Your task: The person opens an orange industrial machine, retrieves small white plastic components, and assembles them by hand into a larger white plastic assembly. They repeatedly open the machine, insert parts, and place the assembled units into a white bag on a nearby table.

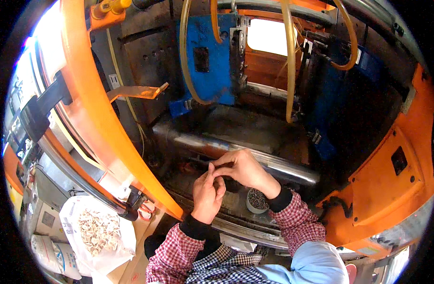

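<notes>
Steel bar (pixel 289 169) crosses beyond the hands (pixel 245 169) — open room above, between 2 long hoses (pixel 291 61).

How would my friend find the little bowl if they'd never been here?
Start at the orange machine, then find its shiny metal bar. Just below that, beside the black right cuff, sits a small round bowl. Its dark grey bits set it apart from the white bag of pale pieces.
</notes>
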Action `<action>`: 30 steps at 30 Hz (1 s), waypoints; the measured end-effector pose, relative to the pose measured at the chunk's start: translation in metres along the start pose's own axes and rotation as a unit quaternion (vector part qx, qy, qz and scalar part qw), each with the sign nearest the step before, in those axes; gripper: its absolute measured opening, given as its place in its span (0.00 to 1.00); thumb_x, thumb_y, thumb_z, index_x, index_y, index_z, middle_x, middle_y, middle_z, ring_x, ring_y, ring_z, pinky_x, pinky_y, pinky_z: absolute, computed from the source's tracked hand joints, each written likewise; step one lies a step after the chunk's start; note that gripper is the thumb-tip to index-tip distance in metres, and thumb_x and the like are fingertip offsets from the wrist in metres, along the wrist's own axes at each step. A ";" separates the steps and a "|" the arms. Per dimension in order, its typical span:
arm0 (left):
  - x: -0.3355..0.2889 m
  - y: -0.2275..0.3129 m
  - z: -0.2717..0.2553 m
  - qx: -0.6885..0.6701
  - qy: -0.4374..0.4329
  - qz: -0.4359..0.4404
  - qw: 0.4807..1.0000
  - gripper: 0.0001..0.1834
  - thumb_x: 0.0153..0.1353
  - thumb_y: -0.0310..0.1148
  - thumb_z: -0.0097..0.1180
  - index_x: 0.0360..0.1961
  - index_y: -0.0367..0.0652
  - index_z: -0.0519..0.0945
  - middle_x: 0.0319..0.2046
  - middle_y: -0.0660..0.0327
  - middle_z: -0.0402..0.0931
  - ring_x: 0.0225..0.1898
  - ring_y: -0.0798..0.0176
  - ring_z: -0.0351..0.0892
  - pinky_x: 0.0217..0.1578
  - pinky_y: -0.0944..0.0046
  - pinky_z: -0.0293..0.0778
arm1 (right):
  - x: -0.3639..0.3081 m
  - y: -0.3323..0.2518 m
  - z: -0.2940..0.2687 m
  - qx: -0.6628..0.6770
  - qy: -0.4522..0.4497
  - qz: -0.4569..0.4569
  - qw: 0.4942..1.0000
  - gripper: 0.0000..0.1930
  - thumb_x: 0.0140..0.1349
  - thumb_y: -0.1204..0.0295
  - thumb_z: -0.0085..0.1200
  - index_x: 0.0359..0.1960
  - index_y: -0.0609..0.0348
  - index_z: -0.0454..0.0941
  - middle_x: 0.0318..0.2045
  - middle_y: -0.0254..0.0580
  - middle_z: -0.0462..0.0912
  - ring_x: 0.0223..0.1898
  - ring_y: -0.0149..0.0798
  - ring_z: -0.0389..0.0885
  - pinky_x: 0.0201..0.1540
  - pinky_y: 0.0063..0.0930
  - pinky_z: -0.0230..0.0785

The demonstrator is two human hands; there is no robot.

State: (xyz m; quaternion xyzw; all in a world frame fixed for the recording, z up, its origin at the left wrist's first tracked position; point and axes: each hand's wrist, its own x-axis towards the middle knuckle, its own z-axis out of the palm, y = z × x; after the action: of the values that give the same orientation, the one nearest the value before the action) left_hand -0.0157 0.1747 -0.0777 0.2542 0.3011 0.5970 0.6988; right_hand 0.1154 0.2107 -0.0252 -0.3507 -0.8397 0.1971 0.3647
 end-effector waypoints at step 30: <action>-0.024 -0.004 -0.011 0.114 0.041 -0.010 0.993 0.14 0.67 0.36 0.44 0.38 0.34 0.75 0.24 0.63 0.75 0.19 0.74 0.67 0.18 0.76 0.60 | 0.239 0.234 -0.100 -0.172 0.519 0.124 0.828 0.09 0.53 0.74 0.56 0.36 0.65 0.80 0.32 0.52 0.82 0.35 0.49 0.81 0.39 0.37 0.70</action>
State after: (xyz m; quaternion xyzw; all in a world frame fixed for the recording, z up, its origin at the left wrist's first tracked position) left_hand -0.0230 0.1506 -0.0853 0.3047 0.3982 0.5617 0.6582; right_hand 0.1780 0.5512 0.0161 -0.5598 -0.4959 -0.1180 0.6533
